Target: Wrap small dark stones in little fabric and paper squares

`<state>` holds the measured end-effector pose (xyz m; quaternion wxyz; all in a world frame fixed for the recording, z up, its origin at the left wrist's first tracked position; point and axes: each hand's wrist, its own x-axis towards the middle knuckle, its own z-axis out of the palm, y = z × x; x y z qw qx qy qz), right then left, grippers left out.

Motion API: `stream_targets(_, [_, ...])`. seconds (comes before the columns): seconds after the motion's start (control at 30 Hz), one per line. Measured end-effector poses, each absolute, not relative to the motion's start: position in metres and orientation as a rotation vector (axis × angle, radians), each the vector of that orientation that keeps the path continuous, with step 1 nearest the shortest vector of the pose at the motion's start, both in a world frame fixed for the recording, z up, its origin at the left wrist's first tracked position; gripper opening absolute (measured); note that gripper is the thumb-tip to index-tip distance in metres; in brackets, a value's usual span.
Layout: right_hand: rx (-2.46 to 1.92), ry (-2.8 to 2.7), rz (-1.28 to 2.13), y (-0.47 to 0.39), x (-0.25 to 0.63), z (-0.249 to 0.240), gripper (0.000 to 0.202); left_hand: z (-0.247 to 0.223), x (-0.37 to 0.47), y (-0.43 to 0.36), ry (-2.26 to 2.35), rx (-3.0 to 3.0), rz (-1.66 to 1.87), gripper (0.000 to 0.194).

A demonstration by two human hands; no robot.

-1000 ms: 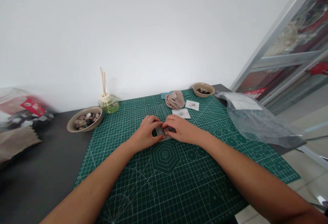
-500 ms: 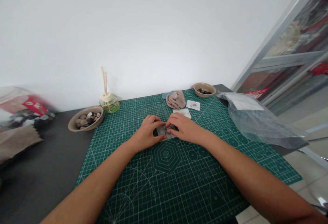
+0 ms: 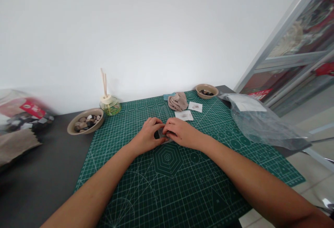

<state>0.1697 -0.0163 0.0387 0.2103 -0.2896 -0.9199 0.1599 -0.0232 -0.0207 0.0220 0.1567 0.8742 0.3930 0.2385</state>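
Between my hands, low over the green cutting mat (image 3: 146,193), is a small greyish flat piece (image 3: 164,139), mostly covered by my fingers; its kind cannot be made out. My left hand (image 3: 148,135) curves round its left side, thumb near and fingers far. Fingertips of my right hand (image 3: 181,132) are pinched together over its right part, and what lies under them is hidden. Just beyond the hands lie a white card (image 3: 184,117) and a second white card (image 3: 195,109), each with a small picture or mark. Behind these sits a crumpled beige cloth (image 3: 177,101).
A beige bowl of stones (image 3: 100,125) stands left, beside a glass reed diffuser (image 3: 114,107). Another beige bowl (image 3: 215,93) with dark stones is back right. A clear plastic bag (image 3: 261,127) covers the right edge. Brown paper (image 3: 19,145) and a bag of stones (image 3: 33,116) lie far left.
My right hand has moved slightly left and nearer, closer to my left hand, covering more of the greyish piece and uncovering the nearer white card. The view has shifted a little.
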Motion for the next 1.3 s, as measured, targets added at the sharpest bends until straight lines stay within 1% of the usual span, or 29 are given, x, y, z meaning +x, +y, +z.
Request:
stream_targets(0.23, [-0.874,-2.532,0.503,-0.014,0.175,0.039,0.016,0.021,-0.024,-0.021,1.13,2.508,0.665,0.033])
stream_targets(0.37, [-0.859,-2.522,0.543,-0.016,0.172,0.04,0.02,0.021,-0.024,-0.021,1.124,2.512,0.68,0.031])
stream_targets(0.63, [-0.869,-2.553,0.489,-0.012,0.178,0.042,0.012,0.022,-0.024,-0.021,1.124,2.505,0.673,0.034])
stream_targets(0.87, [-0.878,-2.521,0.565,-0.014,0.176,0.042,0.017,0.021,-0.024,-0.02,1.123,2.508,0.665,0.033])
stream_targets(1.03, [-0.865,-2.554,0.546,-0.012,0.177,0.041,0.013,0.021,-0.024,-0.02,1.123,2.503,0.678,0.032])
stream_targets(1.2, [-0.875,-2.593,0.519,-0.012,0.182,0.044,0.012,0.022,-0.024,-0.021,1.125,2.504,0.668,0.036])
stream_targets(1.3, [-0.9,-2.56,0.563,-0.013,0.181,0.045,0.014,0.021,-0.024,-0.021,1.126,2.506,0.669,0.036])
